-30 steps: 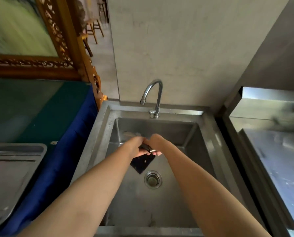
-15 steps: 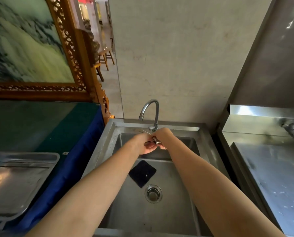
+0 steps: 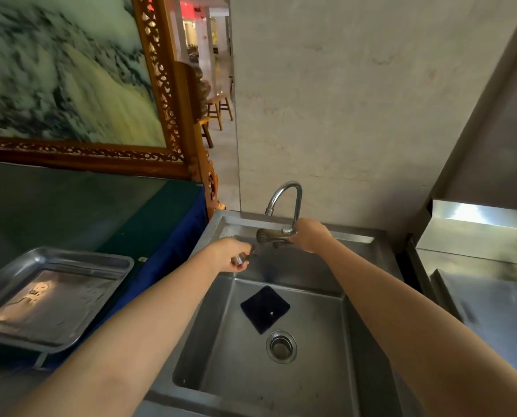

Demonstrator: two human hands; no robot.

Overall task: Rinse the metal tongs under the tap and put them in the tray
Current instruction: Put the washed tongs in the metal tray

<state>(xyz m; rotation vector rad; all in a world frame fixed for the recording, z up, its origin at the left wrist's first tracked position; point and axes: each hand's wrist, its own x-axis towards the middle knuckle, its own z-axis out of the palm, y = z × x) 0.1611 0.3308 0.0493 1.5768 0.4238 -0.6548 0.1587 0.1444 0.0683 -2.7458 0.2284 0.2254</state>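
Observation:
My left hand (image 3: 231,257) is shut on the metal tongs (image 3: 238,260), held over the back left of the steel sink (image 3: 290,395). Only their shiny end shows between my fingers; the rest is dark and blurred. My right hand (image 3: 310,236) is closed at the base of the curved chrome tap (image 3: 285,191), on its lever handle (image 3: 266,235), which points left. No water is visible at the spout. The steel tray (image 3: 70,256) lies on the counter to the left of the sink, with nothing in it but wet smears.
A black square pad (image 3: 264,308) lies on the sink floor above the drain (image 3: 281,346). A green counter with a blue cloth edge (image 3: 173,254) carries the tray. A framed picture (image 3: 167,85) stands behind it. Steel surfaces (image 3: 492,302) sit to the right.
Both hands rose from low in the sink to the tap. They then parted: my left hand drew left and down with the tongs, while my right stayed at the tap base.

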